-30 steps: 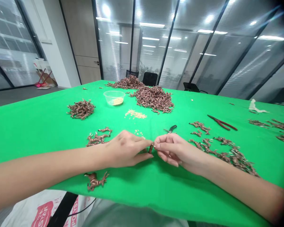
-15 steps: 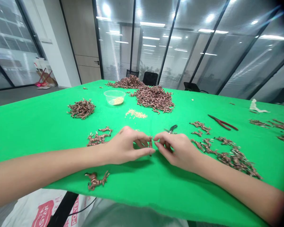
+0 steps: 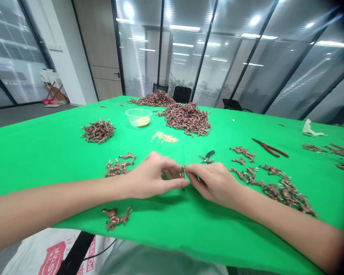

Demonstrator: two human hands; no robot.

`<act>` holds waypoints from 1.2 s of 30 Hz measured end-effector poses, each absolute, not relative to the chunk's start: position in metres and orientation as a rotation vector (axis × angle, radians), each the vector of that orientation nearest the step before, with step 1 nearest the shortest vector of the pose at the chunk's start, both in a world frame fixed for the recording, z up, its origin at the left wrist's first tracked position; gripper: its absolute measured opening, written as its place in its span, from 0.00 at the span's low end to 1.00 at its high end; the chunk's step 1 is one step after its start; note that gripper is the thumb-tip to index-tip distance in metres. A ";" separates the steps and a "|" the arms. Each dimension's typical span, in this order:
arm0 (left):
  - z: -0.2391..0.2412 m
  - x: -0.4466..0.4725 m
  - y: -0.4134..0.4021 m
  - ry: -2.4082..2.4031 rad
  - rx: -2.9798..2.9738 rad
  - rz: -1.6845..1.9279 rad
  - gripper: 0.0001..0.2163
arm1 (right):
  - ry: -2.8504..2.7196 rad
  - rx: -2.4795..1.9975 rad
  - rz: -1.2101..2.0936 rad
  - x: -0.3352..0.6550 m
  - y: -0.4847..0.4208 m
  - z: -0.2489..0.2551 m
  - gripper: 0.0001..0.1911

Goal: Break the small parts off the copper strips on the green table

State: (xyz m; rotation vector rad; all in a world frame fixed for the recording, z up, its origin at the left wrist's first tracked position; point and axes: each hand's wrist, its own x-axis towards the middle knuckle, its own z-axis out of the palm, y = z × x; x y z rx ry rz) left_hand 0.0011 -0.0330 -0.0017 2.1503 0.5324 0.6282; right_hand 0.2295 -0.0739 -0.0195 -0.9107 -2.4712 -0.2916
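Note:
My left hand (image 3: pixel 157 176) pinches a small brown animal figurine (image 3: pixel 183 176) upright between thumb and fingers. Close against its right side is my right hand (image 3: pixel 215 181), thumb and forefinger pressed together; anything between those fingertips is too small to make out. Just beyond the right hand lies a pair of black-handled pliers (image 3: pixel 208 157). Near the table's front edge rests a larger striped figurine with branching horns (image 3: pixel 116 218). A few more brown figurines (image 3: pixel 117 167) lie beside my left wrist.
On the green cloth (image 3: pixel 166 229) stand a clear bowl (image 3: pixel 138 117) of pale bits, a loose heap of pale bits (image 3: pixel 165 137), and piles of brown figurines (image 3: pixel 187 119). Red-handled pliers (image 3: pixel 271 148) and scattered figurines (image 3: pixel 286 191) lie on the right.
My right hand has moved slightly left, bringing its fingertips up to the figurine and closing them together. More of the black-handled pliers shows. The left hand keeps its hold.

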 end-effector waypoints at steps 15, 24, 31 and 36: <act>-0.008 0.000 -0.032 0.475 2.392 0.714 0.13 | -2.051 -1.190 0.697 0.214 -0.086 -0.007 0.09; -0.020 -0.004 -0.025 0.398 2.930 0.881 0.11 | -1.585 -1.231 1.360 0.212 -0.083 -0.002 0.12; -0.021 -0.005 -0.020 0.123 3.179 1.169 0.11 | -1.369 -1.143 1.618 0.211 -0.085 0.000 0.12; -0.016 -0.005 -0.017 -0.176 3.262 1.381 0.10 | -1.343 -1.124 1.644 0.208 -0.087 0.002 0.12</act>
